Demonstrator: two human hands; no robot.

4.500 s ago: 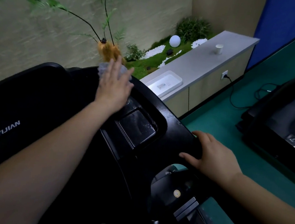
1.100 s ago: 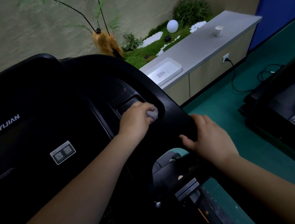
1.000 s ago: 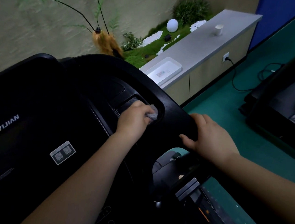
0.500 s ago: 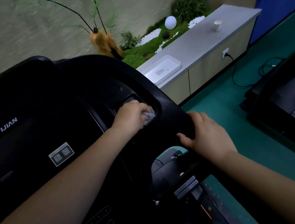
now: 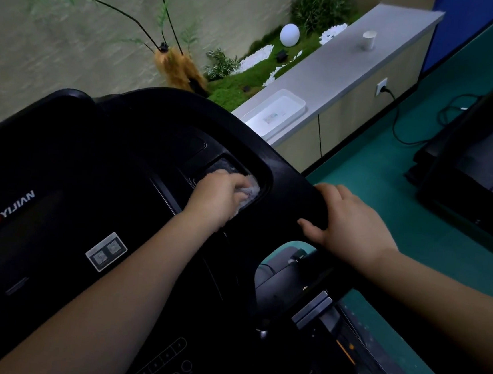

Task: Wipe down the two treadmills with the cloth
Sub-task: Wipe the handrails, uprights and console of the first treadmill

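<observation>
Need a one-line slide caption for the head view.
Left hand wipes the treadmill console tray with the cloth; right hand grips its edge.

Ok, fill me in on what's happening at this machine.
A person is wiping a black treadmill console. The left hand holds a bunched cloth down in the recessed tray on the console's right side. The right hand rests on the handlebar, fingers over its edge. The second treadmill stands to the right, untouched at this moment.
</observation>
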